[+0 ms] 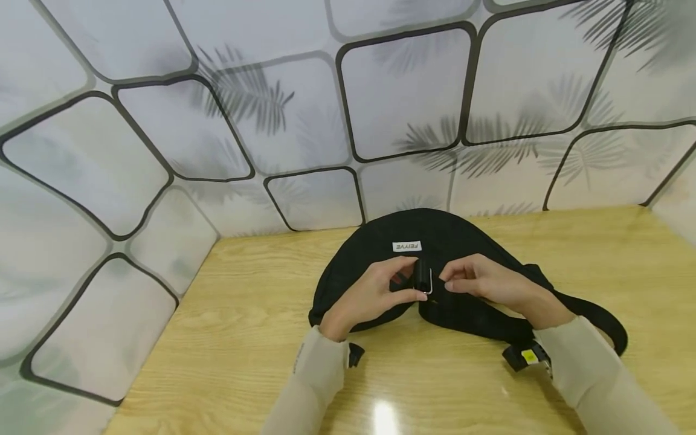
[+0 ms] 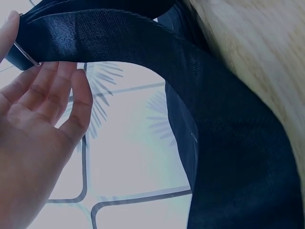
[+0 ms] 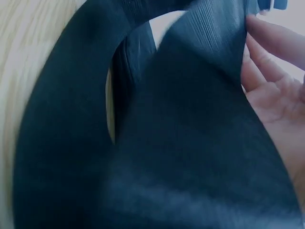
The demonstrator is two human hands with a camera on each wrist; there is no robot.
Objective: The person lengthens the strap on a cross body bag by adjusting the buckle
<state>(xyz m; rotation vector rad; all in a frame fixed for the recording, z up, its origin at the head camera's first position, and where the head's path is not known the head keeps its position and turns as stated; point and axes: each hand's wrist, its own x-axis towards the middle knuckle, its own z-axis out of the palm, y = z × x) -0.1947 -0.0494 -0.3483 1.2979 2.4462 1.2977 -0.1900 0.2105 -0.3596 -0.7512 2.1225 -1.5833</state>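
A black crescent-shaped bag (image 1: pixel 435 226) with a white label lies on the table, its label reading upside down. In the head view my left hand (image 1: pixel 375 290) pinches a fold of the bag's black strap (image 2: pixel 119 38) at a thin metal buckle (image 1: pixel 431 281), thumb and fingers on either side. My right hand (image 1: pixel 489 281) is just right of the buckle, fingers bent toward the thumb. In the right wrist view, that hand's fingertips grip the strap's edge and are partly hidden behind the webbing. The strap loops broadly below both hands in the wrist views.
The wooden table (image 1: pixel 234 338) extends around the bag. A patterned fabric wall (image 1: pixel 299 121) stands along its back and left edges. Strap webbing (image 1: pixel 603 317) curves out past my right forearm. A small dark device (image 1: pixel 522 356) with a yellow patch sits at my right cuff.
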